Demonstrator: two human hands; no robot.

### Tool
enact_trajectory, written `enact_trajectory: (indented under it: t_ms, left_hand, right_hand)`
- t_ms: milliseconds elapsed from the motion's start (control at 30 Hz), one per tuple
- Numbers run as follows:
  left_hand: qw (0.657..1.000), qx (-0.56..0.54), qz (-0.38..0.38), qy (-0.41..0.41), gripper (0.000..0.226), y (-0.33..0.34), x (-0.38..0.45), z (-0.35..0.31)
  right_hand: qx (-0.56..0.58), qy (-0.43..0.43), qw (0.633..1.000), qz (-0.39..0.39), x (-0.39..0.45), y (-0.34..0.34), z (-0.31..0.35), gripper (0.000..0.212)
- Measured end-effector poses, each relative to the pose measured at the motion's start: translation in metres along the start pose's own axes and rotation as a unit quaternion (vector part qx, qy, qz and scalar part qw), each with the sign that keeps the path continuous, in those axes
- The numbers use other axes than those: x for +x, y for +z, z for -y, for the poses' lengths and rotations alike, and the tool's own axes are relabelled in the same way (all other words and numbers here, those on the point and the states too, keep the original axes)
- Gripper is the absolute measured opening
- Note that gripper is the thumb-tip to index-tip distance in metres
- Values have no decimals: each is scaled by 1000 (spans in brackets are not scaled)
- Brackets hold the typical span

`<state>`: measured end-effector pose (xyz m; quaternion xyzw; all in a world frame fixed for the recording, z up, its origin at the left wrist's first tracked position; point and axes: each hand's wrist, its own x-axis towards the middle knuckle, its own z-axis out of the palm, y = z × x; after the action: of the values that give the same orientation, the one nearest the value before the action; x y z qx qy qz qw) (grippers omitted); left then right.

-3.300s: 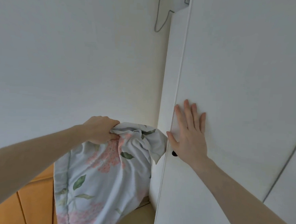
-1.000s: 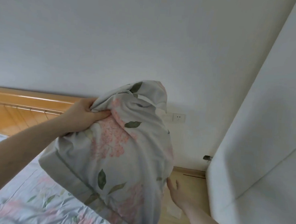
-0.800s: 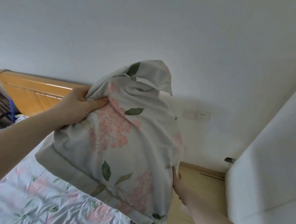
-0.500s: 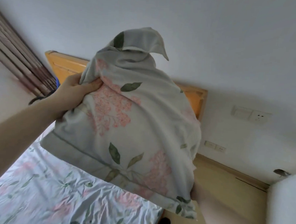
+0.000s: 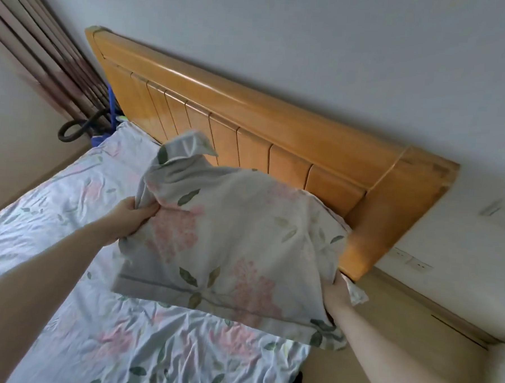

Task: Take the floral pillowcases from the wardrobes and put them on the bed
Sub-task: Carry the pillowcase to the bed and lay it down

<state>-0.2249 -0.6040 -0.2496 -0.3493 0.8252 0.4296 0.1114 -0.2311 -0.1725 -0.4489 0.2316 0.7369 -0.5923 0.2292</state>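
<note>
**Pillowcase held over the head of the bed, about to be set down**

We judge that we are in the placing step: the floral pillowcase (image 5: 236,249), which looks filled, hangs in the air above the bed (image 5: 69,211) at its head end, close in front of the wooden headboard (image 5: 278,128) and not yet resting on the sheet. Our left hand (image 5: 133,214) grips a bunch of fabric near the pillowcase's upper left corner, thumb and fingers clenched on the cloth. Our right hand (image 5: 338,292) is under the lower right edge; most of it is hidden by the fabric, so we cannot tell whether it grasps the cloth or only props it from below.

The next move, as we read it, calls for lowering the pillowcase onto the sheet beside the headboard and then letting go with both hands. The right corner overhangs the bed's edge, so shifting it leftward first would keep it from slipping to the floor (image 5: 399,330).

The bed carries a wrinkled sheet printed with pink blossoms and green leaves, much like the pillowcase. A plain pale wall (image 5: 312,33) rises behind the headboard, with sockets (image 5: 411,259) low on the right. Brownish pleated curtains (image 5: 42,51) hang at the far left.
</note>
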Motion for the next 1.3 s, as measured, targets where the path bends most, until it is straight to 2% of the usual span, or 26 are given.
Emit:
enact_trajectory:
  t_ms: [33, 133, 233, 333, 400, 467, 567, 700, 833, 933, 1000, 1067, 1133, 1233, 1300]
  left_hand:
    - [1000, 11, 2, -17, 60, 10, 16, 15]
    - [998, 51, 0, -41, 50, 46, 50, 45]
    - [996, 78, 2, -51, 42, 85, 78, 69]
    - [994, 97, -1, -57, 26, 117, 95, 86]
    - [994, 93, 9, -52, 20, 134, 114, 103]
    - [994, 104, 13, -37, 25, 140, 134, 115]
    - [992, 127, 4, -6, 29, 145, 169, 124]
    - [982, 174, 7, 67, 33, 150, 203, 103]
    - [962, 247, 30, 112, 25, 171, 239, 84]
    - [934, 341, 64, 82, 45, 192, 262, 91]
    - [914, 393, 74, 75, 65, 209, 266, 103]
    - [895, 423, 88, 115, 69, 226, 264, 112]
    - [869, 451, 120, 164, 73, 242, 262, 118]
    - [836, 482, 155, 213, 83, 269, 261, 122]
    - [825, 491, 177, 217, 91, 289, 262, 125]
  right_hand:
    - [-19, -8, 1000, -8, 5, 6, -3, 36]
    - [-100, -19, 994, -43, 15, 25, -11, 83]
    - [-229, -56, 971, -45, 40, 42, -37, 101]
    - [-323, -76, 943, -39, 56, 57, -55, 99]
    - [-344, -93, 934, -23, 63, 65, -72, 96]
    - [-356, -95, 929, -30, 69, 70, -88, 91]
    - [-342, -106, 931, -71, 72, 79, -102, 79]
    - [-291, -99, 943, -128, 78, 87, -115, 70]
    - [-288, -47, 953, -83, 93, 92, -144, 79]
    - [-280, 40, 959, -14, 103, 92, -160, 82]
    - [-301, 70, 951, -11, 110, 92, -163, 81]
    - [-345, 60, 936, -25, 120, 93, -158, 80]
    - [-402, 12, 915, -26, 131, 96, -147, 77]
    - [-462, -46, 885, 31, 153, 104, -129, 75]
    - [-487, -66, 869, 64, 167, 113, -119, 84]
